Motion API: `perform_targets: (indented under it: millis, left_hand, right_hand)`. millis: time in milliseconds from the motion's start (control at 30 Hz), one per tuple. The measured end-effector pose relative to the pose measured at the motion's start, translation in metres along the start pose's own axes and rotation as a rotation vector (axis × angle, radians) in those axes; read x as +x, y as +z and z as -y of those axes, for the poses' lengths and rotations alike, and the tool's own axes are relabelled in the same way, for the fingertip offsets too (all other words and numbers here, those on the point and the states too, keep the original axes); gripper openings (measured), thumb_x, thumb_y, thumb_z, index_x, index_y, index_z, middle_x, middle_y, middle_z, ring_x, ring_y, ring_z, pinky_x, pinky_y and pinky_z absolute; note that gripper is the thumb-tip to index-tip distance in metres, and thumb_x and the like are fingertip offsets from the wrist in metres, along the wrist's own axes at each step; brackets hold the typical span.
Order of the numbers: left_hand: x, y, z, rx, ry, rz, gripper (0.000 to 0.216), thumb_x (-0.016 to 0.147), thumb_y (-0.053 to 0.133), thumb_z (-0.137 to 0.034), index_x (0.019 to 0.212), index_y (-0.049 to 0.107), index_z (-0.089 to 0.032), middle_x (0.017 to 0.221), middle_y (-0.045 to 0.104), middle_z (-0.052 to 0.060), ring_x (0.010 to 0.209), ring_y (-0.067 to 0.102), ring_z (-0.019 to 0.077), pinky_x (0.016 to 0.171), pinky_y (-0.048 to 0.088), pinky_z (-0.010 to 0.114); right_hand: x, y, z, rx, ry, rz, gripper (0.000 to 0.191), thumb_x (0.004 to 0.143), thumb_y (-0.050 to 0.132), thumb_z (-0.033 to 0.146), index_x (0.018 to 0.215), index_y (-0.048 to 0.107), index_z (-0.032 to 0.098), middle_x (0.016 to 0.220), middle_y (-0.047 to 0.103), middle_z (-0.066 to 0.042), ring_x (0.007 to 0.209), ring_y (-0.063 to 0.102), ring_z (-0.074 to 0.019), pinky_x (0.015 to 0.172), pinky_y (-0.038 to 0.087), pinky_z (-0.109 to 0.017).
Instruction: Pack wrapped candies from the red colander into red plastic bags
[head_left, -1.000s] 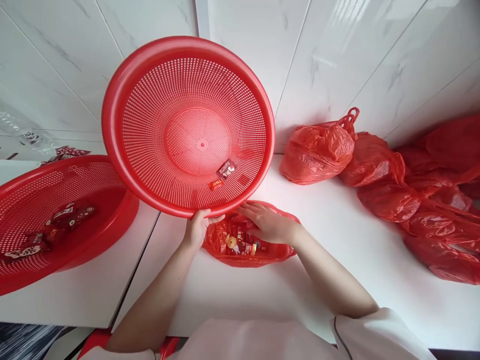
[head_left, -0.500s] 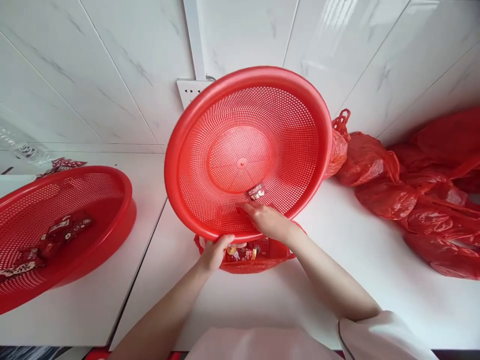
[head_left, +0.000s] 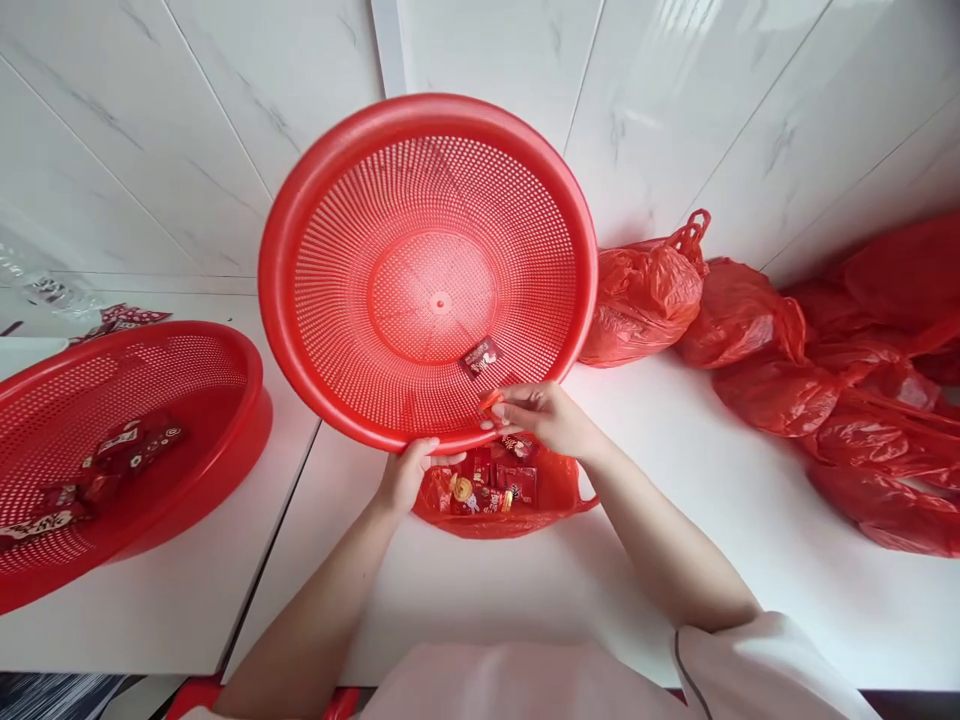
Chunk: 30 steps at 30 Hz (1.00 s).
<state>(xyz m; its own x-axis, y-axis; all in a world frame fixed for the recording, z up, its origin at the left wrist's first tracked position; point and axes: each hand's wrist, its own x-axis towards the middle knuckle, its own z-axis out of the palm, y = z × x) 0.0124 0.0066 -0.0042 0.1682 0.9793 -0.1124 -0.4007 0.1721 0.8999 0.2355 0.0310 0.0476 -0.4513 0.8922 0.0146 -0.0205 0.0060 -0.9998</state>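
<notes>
A red perforated plastic basket (head_left: 429, 105) is tilted toward me above the table, its near rim gripped by my left hand (head_left: 409, 475). One small dark-red packet (head_left: 481, 357) lies inside on its lower wall. At the basket's lower right rim, my right hand (head_left: 551, 415) pinches a small orange-red wrapped piece (head_left: 491, 402) between thumb and fingers. Under the rim sits an open red plastic bag (head_left: 487, 525). Several red and brown snack packets (head_left: 484, 495) show in its mouth; the basket hides the bag's far side.
Another red basket (head_left: 251, 390) at the left holds several dark-red packets (head_left: 135, 445). Filled red plastic bags (head_left: 645, 300) line the right side by the tiled wall (head_left: 480, 50). A clear plastic bottle (head_left: 52, 295) lies at far left.
The basket has shifted left and slightly up with my left hand. My right hand has drawn back to the rim with an orange-red piece. More of the bag's packets show.
</notes>
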Motion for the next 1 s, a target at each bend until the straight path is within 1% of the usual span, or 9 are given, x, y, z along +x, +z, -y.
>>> perform_targets:
  millis: [100, 167, 300, 500, 600, 667, 767, 867, 1000]
  left_hand:
    - [0.004, -0.006, -0.005, -0.007, 0.063, -0.051, 0.042, 0.076, 0.063, -0.019, 0.118, 0.059, -0.016, 0.109, 0.069, 0.011, 0.107, 0.064, 0.0324, 0.073, 0.061, 0.043]
    - [0.006, -0.008, -0.007, -0.019, 0.093, -0.077, 0.045, 0.074, 0.063, -0.017, 0.119, 0.058, -0.018, 0.111, 0.068, 0.009, 0.106, 0.065, 0.0316, 0.072, 0.061, 0.042]
    - [0.007, -0.008, -0.008, -0.042, 0.095, -0.11, 0.043, 0.073, 0.064, -0.016, 0.116, 0.058, -0.019, 0.114, 0.067, 0.008, 0.106, 0.065, 0.03, 0.073, 0.061, 0.04]
    - [0.006, -0.008, -0.005, -0.044, 0.065, -0.082, 0.032, 0.074, 0.064, -0.017, 0.106, 0.061, -0.017, 0.11, 0.067, 0.008, 0.103, 0.066, 0.0294, 0.071, 0.061, 0.04]
    - [0.006, -0.007, -0.005, -0.032, 0.068, -0.074, 0.034, 0.075, 0.063, -0.017, 0.109, 0.06, -0.017, 0.111, 0.067, 0.009, 0.105, 0.065, 0.0304, 0.072, 0.061, 0.041]
    - [0.006, -0.006, -0.006, -0.022, 0.071, -0.077, 0.037, 0.075, 0.063, -0.018, 0.112, 0.059, -0.017, 0.112, 0.067, 0.009, 0.106, 0.065, 0.0314, 0.072, 0.061, 0.042]
    - [0.006, -0.004, -0.007, -0.012, 0.081, -0.095, 0.043, 0.074, 0.064, -0.017, 0.117, 0.058, -0.018, 0.116, 0.066, 0.009, 0.105, 0.065, 0.0317, 0.071, 0.061, 0.042]
    - [0.005, -0.005, -0.007, 0.017, 0.087, -0.101, 0.044, 0.074, 0.064, -0.018, 0.117, 0.059, -0.019, 0.117, 0.066, 0.009, 0.104, 0.065, 0.0314, 0.07, 0.062, 0.042]
    - [-0.001, -0.005, -0.009, 0.076, 0.027, -0.042, 0.033, 0.076, 0.063, -0.022, 0.108, 0.064, -0.014, 0.113, 0.068, 0.011, 0.103, 0.066, 0.0322, 0.072, 0.061, 0.043]
  right_hand:
    - [-0.003, -0.002, 0.008, 0.079, 0.04, -0.045, 0.032, 0.084, 0.065, 0.042, 0.106, 0.07, 0.018, 0.088, 0.071, -0.004, 0.082, 0.07, -0.0168, 0.077, 0.059, -0.033]
    - [-0.006, -0.001, 0.013, 0.074, 0.053, -0.073, 0.035, 0.085, 0.063, 0.044, 0.11, 0.068, 0.019, 0.078, 0.07, -0.002, 0.066, 0.069, -0.0153, 0.062, 0.06, -0.029]
    - [-0.009, 0.004, 0.018, 0.066, 0.023, -0.103, 0.039, 0.085, 0.065, 0.042, 0.117, 0.057, 0.023, 0.054, 0.058, 0.006, 0.036, 0.051, -0.0088, 0.033, 0.041, -0.018]
    - [-0.012, 0.008, 0.018, 0.037, -0.041, -0.102, 0.037, 0.085, 0.065, 0.04, 0.114, 0.049, 0.023, 0.048, 0.053, 0.01, 0.031, 0.042, -0.0069, 0.031, 0.034, -0.016]
    - [-0.013, 0.008, 0.018, -0.094, -0.03, -0.02, 0.031, 0.087, 0.062, 0.041, 0.11, 0.053, 0.022, 0.052, 0.056, 0.007, 0.039, 0.052, -0.0102, 0.038, 0.042, -0.02]
    - [-0.014, 0.007, 0.017, -0.294, -0.076, -0.007, 0.022, 0.089, 0.058, 0.039, 0.098, 0.061, 0.02, 0.061, 0.063, 0.002, 0.052, 0.06, -0.0131, 0.051, 0.05, -0.025]
    - [-0.013, 0.007, 0.016, -0.648, -0.237, -0.162, 0.02, 0.093, 0.052, 0.033, 0.089, 0.067, 0.02, 0.082, 0.07, -0.004, 0.074, 0.065, -0.017, 0.073, 0.053, -0.031]
    - [-0.01, 0.005, 0.013, -0.829, -0.355, -0.273, 0.019, 0.094, 0.049, 0.028, 0.097, 0.066, 0.02, 0.095, 0.07, -0.006, 0.087, 0.065, -0.0194, 0.082, 0.052, -0.034]
    - [-0.005, 0.004, 0.005, -1.003, -0.371, -0.33, 0.027, 0.097, 0.043, 0.027, 0.114, 0.062, 0.018, 0.122, 0.064, -0.01, 0.113, 0.06, -0.0224, 0.098, 0.048, -0.039]
